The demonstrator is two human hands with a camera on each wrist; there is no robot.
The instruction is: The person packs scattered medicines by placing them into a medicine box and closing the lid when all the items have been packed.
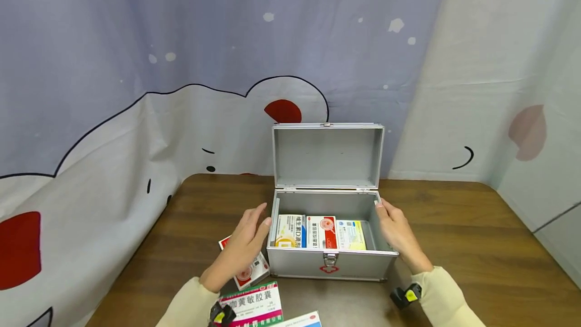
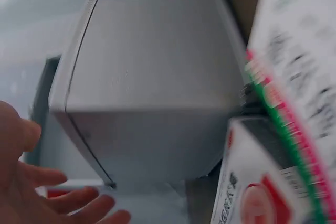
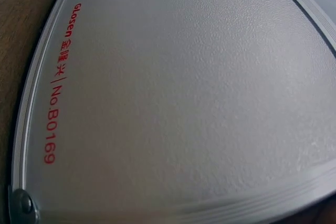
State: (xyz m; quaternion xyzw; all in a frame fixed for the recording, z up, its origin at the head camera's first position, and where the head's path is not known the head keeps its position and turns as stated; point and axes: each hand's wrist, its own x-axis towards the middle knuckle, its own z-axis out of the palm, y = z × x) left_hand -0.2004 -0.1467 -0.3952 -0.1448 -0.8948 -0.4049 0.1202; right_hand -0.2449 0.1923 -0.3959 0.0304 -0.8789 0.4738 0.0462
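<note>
A silver metal first-aid case (image 1: 297,265) stands on the table with its lid (image 1: 327,158) raised. Three medicine boxes lie side by side inside: a yellow-and-blue one (image 1: 289,231), a red-and-white one (image 1: 321,231) and a white-and-yellow one (image 1: 351,235). My right hand (image 1: 401,231) grips the case's right wall, thumb over the rim and fingers outside. By the left wall hovers my left hand (image 1: 242,243), fingers extended and holding nothing; the left wrist view shows this hand (image 2: 31,177) apart from the case. The right wrist view is filled by the case (image 3: 184,87); the hand is hidden there.
Left of the case, a red-and-white medicine box (image 1: 251,272) lies partly under my left hand. In front are a green-and-pink box (image 1: 256,302) and a white-and-blue box (image 1: 301,320), cut off by the frame. A printed curtain (image 1: 204,39) hangs behind the wooden table (image 1: 454,236).
</note>
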